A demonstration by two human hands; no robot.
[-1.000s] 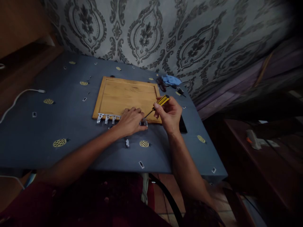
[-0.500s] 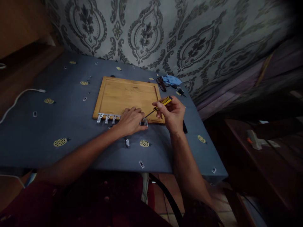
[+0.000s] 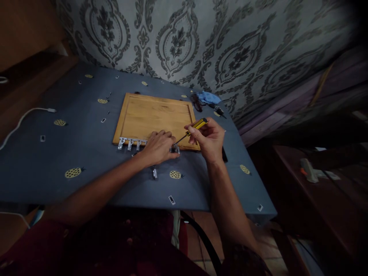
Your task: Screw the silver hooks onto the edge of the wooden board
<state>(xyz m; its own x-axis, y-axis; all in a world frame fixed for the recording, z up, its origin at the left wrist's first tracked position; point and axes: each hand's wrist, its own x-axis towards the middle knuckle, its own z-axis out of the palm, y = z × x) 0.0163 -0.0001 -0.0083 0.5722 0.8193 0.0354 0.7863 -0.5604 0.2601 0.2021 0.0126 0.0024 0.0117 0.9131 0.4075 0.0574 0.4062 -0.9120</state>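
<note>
A wooden board [image 3: 155, 117] lies on the blue table [image 3: 71, 153]. Along its near edge runs a silver hook rail [image 3: 130, 143]. My left hand [image 3: 158, 146] lies flat on the rail, fingers pressing it down against the board. My right hand [image 3: 209, 138] is closed round a yellow and black screwdriver [image 3: 193, 127]. The screwdriver slants down to the left, its tip at the rail's right end beside my left fingertips.
A small silver part [image 3: 155, 173] lies on the table near my left wrist. Glasses [image 3: 196, 102], a blue cloth [image 3: 209, 97] and a small dark tool [image 3: 219, 111] sit at the back right. A white cable [image 3: 25, 115] trails at the left. The patterned wall stands behind.
My right hand has shifted slightly about the screwdriver handle, which has tilted a little. My left hand and the rail stay where they were.
</note>
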